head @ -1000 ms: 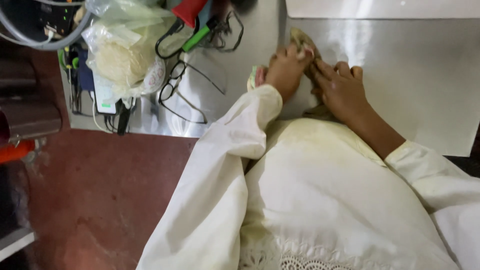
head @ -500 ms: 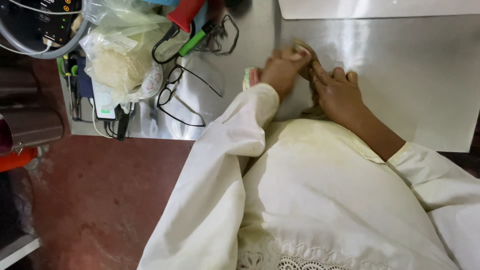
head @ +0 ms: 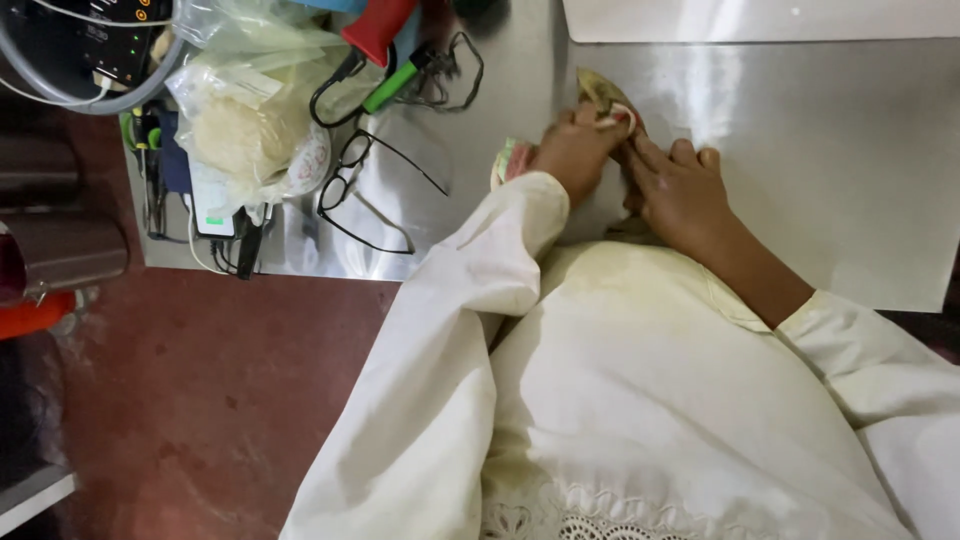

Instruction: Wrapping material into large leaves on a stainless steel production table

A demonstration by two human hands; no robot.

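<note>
Left hand point(head: 575, 152) pinches a small yellowish folded piece point(head: 603, 95) on the steel table point(head: 850, 150); right hand point(head: 680, 190) lies flat beside it, fingers together, touching its edge. Looks like mid-fold or pressing; next needs steady fingertip pressure. Eyeglasses point(head: 365, 190) lie left.

Shiny silver-grey bench point(head: 820, 170). Cream-white sleeves and tunic point(head: 660, 400), white lace pattern at the hem. Small olive-yellow piece point(head: 600, 92) with a red-and-white edge at the left hand point(head: 578, 150) and right hand point(head: 680, 190). Black-rimmed spectacles point(head: 360, 190). Clear plastic bag point(head: 250, 130) over pale beige contents. Red handle point(head: 375, 25), bright green tool point(head: 392, 88). Dark red-brown floor point(head: 180, 400).
</note>
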